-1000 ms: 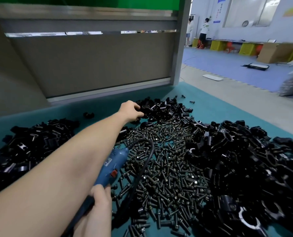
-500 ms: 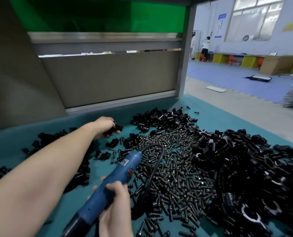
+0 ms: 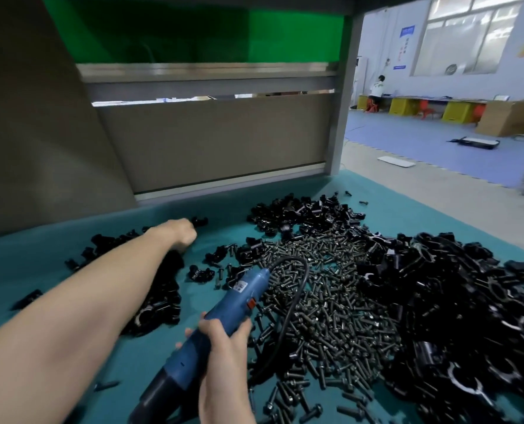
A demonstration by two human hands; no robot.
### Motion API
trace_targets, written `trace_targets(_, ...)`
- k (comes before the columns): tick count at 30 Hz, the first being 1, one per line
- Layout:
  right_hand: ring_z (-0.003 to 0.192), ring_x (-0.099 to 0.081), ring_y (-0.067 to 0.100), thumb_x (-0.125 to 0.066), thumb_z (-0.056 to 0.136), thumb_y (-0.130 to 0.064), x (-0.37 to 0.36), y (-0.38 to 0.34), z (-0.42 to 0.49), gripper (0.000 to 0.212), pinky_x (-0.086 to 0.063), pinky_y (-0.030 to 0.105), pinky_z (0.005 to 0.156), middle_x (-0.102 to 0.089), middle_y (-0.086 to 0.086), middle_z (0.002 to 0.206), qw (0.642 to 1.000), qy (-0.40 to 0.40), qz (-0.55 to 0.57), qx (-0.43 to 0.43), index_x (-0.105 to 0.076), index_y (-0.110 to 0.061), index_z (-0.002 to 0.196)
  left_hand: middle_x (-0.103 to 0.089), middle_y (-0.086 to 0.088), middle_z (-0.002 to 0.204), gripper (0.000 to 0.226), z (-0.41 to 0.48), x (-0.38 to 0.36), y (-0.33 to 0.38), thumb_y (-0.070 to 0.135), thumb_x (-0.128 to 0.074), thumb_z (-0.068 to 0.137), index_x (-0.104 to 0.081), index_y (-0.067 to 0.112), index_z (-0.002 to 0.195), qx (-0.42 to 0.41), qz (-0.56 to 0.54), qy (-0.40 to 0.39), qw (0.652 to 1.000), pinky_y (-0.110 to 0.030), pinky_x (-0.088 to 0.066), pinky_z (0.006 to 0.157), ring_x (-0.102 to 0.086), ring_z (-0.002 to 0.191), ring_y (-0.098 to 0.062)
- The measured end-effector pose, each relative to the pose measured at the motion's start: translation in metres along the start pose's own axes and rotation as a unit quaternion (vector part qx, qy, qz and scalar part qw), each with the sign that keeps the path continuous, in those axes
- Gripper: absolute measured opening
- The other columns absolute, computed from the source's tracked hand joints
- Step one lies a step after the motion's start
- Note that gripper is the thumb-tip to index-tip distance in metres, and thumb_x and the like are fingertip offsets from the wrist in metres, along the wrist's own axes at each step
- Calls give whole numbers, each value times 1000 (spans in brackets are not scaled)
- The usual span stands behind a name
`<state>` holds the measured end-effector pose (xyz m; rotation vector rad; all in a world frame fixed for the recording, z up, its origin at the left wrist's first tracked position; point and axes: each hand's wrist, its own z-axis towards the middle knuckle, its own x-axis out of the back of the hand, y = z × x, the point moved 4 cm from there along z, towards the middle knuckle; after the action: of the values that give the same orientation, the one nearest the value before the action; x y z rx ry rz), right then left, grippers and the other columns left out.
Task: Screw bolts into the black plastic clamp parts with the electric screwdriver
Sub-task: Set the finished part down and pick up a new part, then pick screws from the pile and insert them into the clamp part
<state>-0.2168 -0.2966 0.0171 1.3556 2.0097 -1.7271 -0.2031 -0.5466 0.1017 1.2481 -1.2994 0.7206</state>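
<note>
My left hand (image 3: pixel 183 234) reaches far across the teal mat (image 3: pixel 40 270), its fingers curled; a black clamp part (image 3: pixel 200 221) pokes out past the knuckles. My right hand (image 3: pixel 224 344) grips the blue electric screwdriver (image 3: pixel 243 289) by its body, and its black cable (image 3: pixel 297 289) loops over the bolt pile (image 3: pixel 331 307). The screwdriver's tip is hidden at the bottom edge. Clamp parts lie in a large heap on the right (image 3: pixel 456 301), a smaller heap at the back (image 3: pixel 303 212) and another under my left forearm (image 3: pixel 159 292).
A grey panel (image 3: pixel 217 142) and a metal post (image 3: pixel 341 117) close off the back of the bench. The mat's right edge (image 3: pixel 438 215) drops to the workshop floor. Loose clamp parts (image 3: pixel 201 273) and single bolts lie between the heaps.
My left hand took a clamp part from the back heap and carried it left across the mat. My right hand slid up the screwdriver's body. The view tilted up.
</note>
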Motion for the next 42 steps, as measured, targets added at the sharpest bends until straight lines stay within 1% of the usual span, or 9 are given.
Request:
trace_targets(6, 85, -66, 16, -69, 82, -16, -3, -7, -8, 74, -53, 25, 70, -63, 3, 103, 987, 41, -141, 70, -25, -36, 137, -61, -1, 114, 66, -12, 7, -22, 74, -26, 88, -59, 26, 119, -10, 133, 53, 990, -35, -43, 79, -56, 101, -23)
trace_targets(12, 114, -55, 19, -64, 86, -16, -6, -9, -10, 98, -45, 25, 85, -35, 4, 146, 954, 69, -265, 123, 7, -32, 151, -58, 2, 127, 71, -23, 7, -26, 73, -60, 75, -49, 32, 133, -34, 256, -13, 966, -33, -44, 80, -55, 114, -23)
trace_targets(19, 135, 38, 2, -53, 93, -14, -15, -7, -18, 91, -6, 27, 120, 40, -14, 150, 843, 111, -448, 276, 17, -21, 150, -62, 4, 108, 25, -35, 2, -24, 42, -63, 88, -58, 32, 110, -107, 227, 20, 968, -32, -40, 70, -56, 96, -20)
trace_targets(25, 142, 11, -10, -63, 89, -9, -27, -20, -39, 66, -6, 7, 109, 1, -26, 154, 801, 123, -403, 426, -31, -35, 141, -69, 1, 94, 8, -72, 12, -30, 38, -62, 89, -61, 32, 94, -115, 4, 134, 984, -31, -48, 65, -60, 82, -20)
trace_targets(33, 96, -66, 6, -62, 89, -41, -36, -41, -47, 33, -54, 32, 83, -64, -12, 116, 957, -64, -204, 195, -56, -41, 121, -63, 23, 64, 24, -232, 2, -10, 12, -69, 82, -62, 35, 77, -274, -274, 200, 900, -7, -37, 55, -54, 57, 4)
trace_targets(37, 70, -62, 14, -69, 87, -22, -31, -47, -57, 7, -50, 26, 62, -67, 7, 78, 951, -80, -237, 181, -71, -16, 91, -68, 10, 83, 33, -274, -29, -47, 11, -57, 93, -67, 40, 104, -221, -404, 180, 869, -23, -50, 78, -60, 71, -13)
trace_targets(38, 64, -59, 14, -69, 87, -20, -27, -49, -59, 8, -47, 24, 58, -65, 6, 71, 951, -87, -241, 175, -70, -13, 88, -31, 4, 102, 38, -278, -41, -59, 12, -47, 98, -64, 41, 116, -181, -486, 142, 843, -33, -52, 78, -56, 67, -19)
trace_targets(39, 57, -56, 14, -69, 87, -19, -23, -50, -60, 9, -44, 22, 52, -62, 6, 67, 952, -104, -237, 165, -70, -10, 85, -50, 27, 72, 44, -281, -52, -70, 11, -36, 102, -60, 40, 124, -136, -573, 100, 802, -35, -49, 67, -53, 62, -20)
trace_targets(42, 47, -50, 15, -70, 83, -23, -19, -49, -71, 10, -37, 20, 41, -60, 9, 62, 948, -189, -231, 113, -70, -13, 79, -73, 1, 88, 49, -291, -78, -96, 0, -31, 101, -55, 36, 124, -44, -677, 94, 728, -25, -41, 54, -53, 60, -12)
